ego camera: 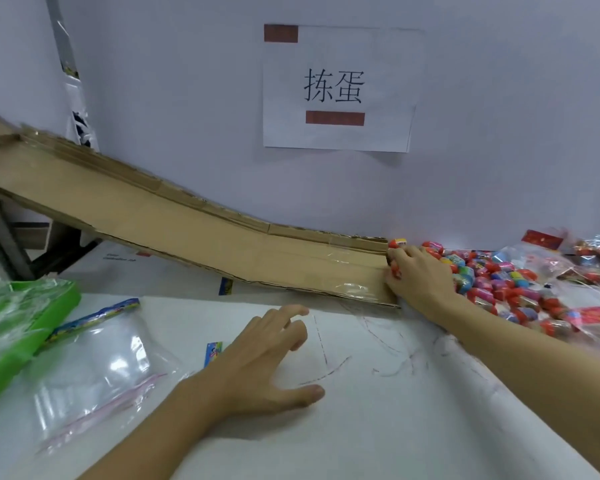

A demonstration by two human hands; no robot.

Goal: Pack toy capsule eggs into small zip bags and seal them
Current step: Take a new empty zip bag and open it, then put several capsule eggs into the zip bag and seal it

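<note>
Your right hand (418, 275) curls around red capsule eggs (397, 243) at the cardboard chute's (194, 233) foot. Your left hand (267, 358) hovers spread and empty beside clear zip bags (94, 362).

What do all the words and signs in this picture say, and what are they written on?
"拣蛋": large black characters on the white paper sheet taped to the wall.
Blue printed header strip of the clear plastic zip bag: printing too blurred to read.
Small blue printed card on the table beside the left hand: too small to read.
Red labels on the clear bags by the pile of colourful capsule eggs: blurred, unreadable.
</note>
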